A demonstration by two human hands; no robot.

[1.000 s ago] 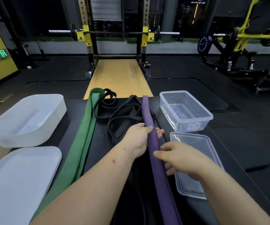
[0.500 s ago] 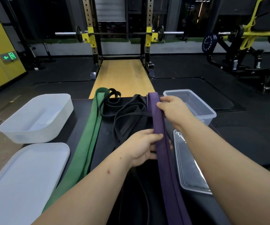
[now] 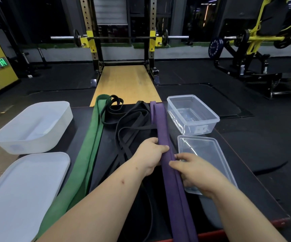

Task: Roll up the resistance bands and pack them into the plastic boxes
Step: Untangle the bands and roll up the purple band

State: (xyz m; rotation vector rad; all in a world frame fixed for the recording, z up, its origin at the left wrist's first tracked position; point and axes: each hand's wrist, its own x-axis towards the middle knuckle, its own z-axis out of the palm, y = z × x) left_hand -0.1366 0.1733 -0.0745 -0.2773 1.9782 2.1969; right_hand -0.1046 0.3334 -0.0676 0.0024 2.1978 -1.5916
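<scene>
- Left grip (image 3: 151, 153) is curling round purple band (image 3: 160, 130) mid-length; right grip (image 3: 193, 169) is pinching its edge just beside.
- Band is lying lengthwise along surface (image 3: 246, 186), btwn black bands (image 3: 129, 123) & clear box (image 3: 192, 116).
- Nothing's rolled yet; green band (image 3: 88, 154) flat too; white box (image 3: 33, 126) & clear box are sitting empty.
- Prob. just starting: 1st roll not begun, all packing left.

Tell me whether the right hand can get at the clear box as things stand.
Probably yes. The right hand pinches the purple band, and only the flat lid lies between it and the clear box; nothing stands in the way, once it lets go.
</scene>
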